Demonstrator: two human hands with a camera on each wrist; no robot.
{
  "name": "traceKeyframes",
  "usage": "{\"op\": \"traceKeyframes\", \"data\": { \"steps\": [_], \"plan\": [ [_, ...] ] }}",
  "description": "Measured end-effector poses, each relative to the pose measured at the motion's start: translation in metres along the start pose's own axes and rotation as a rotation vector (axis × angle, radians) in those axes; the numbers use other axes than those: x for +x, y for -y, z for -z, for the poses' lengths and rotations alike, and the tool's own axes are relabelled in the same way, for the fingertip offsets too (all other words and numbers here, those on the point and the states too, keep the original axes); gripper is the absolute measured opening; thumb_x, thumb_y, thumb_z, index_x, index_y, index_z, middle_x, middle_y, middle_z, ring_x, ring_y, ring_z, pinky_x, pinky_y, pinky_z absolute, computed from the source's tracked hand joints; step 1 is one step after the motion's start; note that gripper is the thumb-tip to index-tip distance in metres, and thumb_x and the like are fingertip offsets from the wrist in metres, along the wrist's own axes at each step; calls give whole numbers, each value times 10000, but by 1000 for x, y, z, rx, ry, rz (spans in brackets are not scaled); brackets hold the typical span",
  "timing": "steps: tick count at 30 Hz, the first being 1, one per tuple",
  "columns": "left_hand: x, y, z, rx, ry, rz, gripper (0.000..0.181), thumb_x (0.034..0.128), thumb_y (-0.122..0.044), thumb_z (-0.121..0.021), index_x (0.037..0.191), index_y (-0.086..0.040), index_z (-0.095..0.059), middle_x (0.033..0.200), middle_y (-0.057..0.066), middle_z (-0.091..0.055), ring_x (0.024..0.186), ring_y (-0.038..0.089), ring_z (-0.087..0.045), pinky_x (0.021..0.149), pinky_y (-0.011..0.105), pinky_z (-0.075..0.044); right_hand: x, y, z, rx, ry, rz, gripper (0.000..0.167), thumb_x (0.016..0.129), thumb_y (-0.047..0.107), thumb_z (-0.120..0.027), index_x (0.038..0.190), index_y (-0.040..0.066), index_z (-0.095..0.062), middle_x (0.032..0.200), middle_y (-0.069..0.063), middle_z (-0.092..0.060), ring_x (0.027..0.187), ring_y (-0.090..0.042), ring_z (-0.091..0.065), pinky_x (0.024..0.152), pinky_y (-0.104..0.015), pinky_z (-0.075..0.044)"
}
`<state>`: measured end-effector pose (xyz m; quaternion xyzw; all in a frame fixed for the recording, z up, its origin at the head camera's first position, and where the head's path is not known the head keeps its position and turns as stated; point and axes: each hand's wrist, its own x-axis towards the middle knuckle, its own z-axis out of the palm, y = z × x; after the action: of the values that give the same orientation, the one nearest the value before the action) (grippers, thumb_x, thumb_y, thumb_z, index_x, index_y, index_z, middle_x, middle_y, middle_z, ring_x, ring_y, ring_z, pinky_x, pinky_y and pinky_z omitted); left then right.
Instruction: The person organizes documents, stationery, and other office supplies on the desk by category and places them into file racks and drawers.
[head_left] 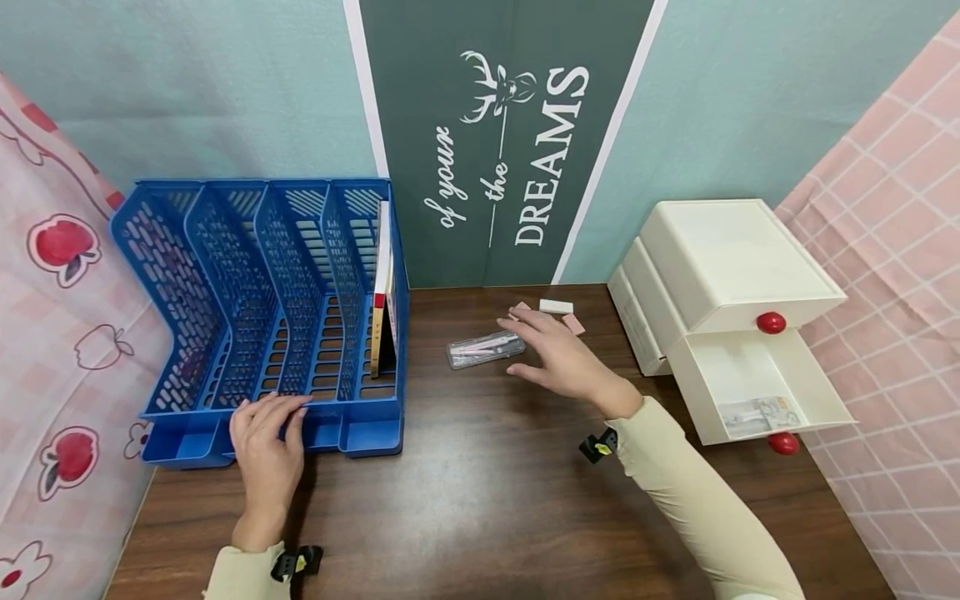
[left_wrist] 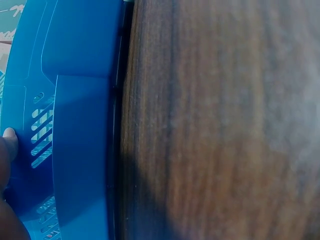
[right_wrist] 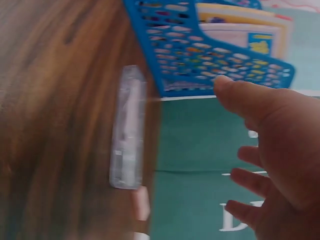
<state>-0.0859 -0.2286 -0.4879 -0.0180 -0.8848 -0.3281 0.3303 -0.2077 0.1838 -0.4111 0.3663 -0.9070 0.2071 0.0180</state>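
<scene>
A blue desk file rack (head_left: 273, 275) with upright dividers stands at the left. My left hand (head_left: 266, 442) grips its front rim, and the thumb lies on the near side; in the left wrist view, fingertips (left_wrist: 10, 140) touch the blue plastic. My right hand (head_left: 566, 358) hovers over the table with fingers spread and holds nothing. Beside its fingertips lies a flat clear case (head_left: 486, 349) with a slim pink and silver tool inside; the right wrist view shows the case (right_wrist: 128, 130) apart from the hand. Behind that hand sit a white eraser-like block (head_left: 556, 307) and small pink pieces (head_left: 573, 323).
Thin books (head_left: 381, 292) stand in the rack's rightmost slot. At the right is a white drawer unit (head_left: 742, 250) with red knobs; its lower drawer (head_left: 750, 367) is pulled out and holds a clear packet (head_left: 759, 415). Printed cloths hang behind and at both sides of the brown table (head_left: 450, 517).
</scene>
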Motion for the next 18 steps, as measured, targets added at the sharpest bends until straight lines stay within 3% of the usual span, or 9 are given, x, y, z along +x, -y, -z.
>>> {"op": "traceKeyframes", "data": {
  "steps": [10,18],
  "plan": [
    [2,-1,2,-6,16,7,125,888,72,-718,995,24,-763,1025,240,-735,1132,446,-559,1139,546,-222,18,-10,-53,-11,96,-58,711,916,293,-772,1524,96,-460,1567,-211,-408,1464,-361,-361,1182,-558,-249],
    [1,0,1,-7,10,20,147,865,99,-731,984,20,-764,1017,239,-736,1129,441,-555,1136,558,-226,25,-11,-73,-83,148,-115,690,955,330,-721,1552,145,-429,1579,-178,-409,1479,-351,-341,1189,-597,-194]
  ]
}}
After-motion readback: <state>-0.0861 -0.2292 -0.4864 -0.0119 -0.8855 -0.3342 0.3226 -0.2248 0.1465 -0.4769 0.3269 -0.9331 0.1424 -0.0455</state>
